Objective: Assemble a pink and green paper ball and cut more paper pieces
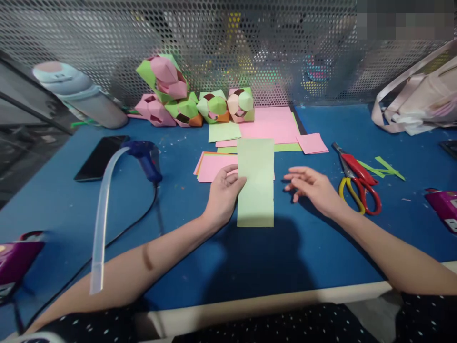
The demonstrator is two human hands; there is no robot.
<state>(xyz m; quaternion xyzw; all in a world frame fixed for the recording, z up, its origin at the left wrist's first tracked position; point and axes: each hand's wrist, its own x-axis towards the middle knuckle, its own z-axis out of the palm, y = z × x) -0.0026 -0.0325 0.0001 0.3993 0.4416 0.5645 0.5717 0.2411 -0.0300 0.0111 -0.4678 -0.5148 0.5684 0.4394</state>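
Observation:
My left hand (224,196) pinches the left edge of a tall light green paper strip (256,190), upright in view at the middle of the blue table. My right hand (310,188) is to the right of the strip, apart from it, with fingers spread and nothing in them. Behind the strip and my left hand, a small stack of pink and orange paper (216,167) lies partly hidden. Farther back are large pink sheets (269,125), a light green piece (224,132) and a small pink piece (312,143).
Folded paper shapes (185,109) stand along the perforated metal panel (278,52). A blue glue gun (144,157) with a clear stick, a phone (102,158) and a bottle (84,95) are left. Scissors (357,176), green scraps (387,169) and a bag (421,100) are right.

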